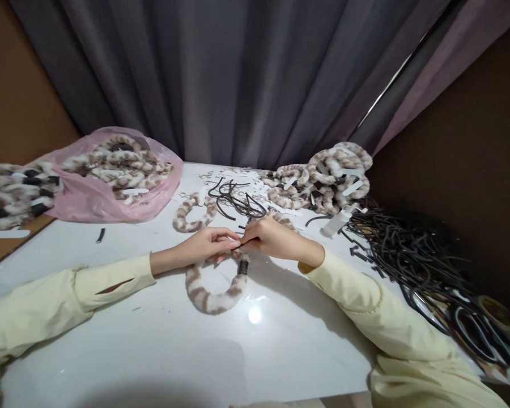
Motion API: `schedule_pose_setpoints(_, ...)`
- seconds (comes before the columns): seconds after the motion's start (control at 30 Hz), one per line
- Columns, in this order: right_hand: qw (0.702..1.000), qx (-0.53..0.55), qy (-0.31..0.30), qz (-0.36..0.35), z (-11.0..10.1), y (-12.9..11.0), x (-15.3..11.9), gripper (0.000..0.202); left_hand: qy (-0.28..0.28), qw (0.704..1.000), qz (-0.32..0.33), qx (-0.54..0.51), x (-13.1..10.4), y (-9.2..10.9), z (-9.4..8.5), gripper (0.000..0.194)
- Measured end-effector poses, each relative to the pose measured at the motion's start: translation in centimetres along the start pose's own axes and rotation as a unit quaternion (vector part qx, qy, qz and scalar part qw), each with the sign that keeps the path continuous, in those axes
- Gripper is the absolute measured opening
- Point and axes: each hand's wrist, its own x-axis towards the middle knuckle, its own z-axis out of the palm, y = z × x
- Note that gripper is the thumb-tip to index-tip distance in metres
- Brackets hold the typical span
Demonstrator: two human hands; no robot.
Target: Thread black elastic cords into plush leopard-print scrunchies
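A furry white-and-brown ring-shaped strap (216,300) lies on the white table, with a black cord wound round its right side. At its top, my left hand (210,245) is closed, thumb and fingers pinching the end of a thin black cord. Close beside it, my right hand (267,235) is closed in a pinch on the same black cord. The hands almost touch, and they hide the top of the ring and most of the cord between the fingertips.
Behind my hands lie another furry ring (194,213), loose black cords (233,199) and small metal clasps. A pink bag (110,212) of furry rings stands left. At right are piled furry rings (340,164), a clear bottle (338,222) and a heap of black cords (408,249).
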Motion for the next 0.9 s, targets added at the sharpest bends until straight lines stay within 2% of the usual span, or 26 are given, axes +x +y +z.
schedule_pose_setpoints(0.23,1.0,-0.021,-0.012,-0.003,0.1,0.1,0.1,0.019,0.014,0.999,0.008,0.044,0.1,0.1,-0.1,0.043)
schedule_pose_setpoints(0.57,0.999,-0.044,-0.015,-0.01,-0.2,0.0,0.1,0.021,0.013,1.0,0.008,0.008,0.1,0.0,0.1,0.04)
schedule_pose_setpoints(0.67,0.998,-0.053,-0.015,-0.005,-0.3,-0.1,0.0,0.02,0.037,0.999,0.012,0.034,0.0,0.0,0.2,0.039)
schedule_pose_setpoints(0.77,0.997,-0.073,-0.009,0.006,-0.3,-0.2,-0.1,0.02,0.093,0.984,0.068,0.135,-0.2,-0.2,0.4,0.035)
schedule_pose_setpoints(0.9,0.991,-0.132,0.003,0.013,-0.5,-0.7,-0.4,0.022,0.134,0.934,0.171,0.283,-0.8,-0.9,0.8,0.037)
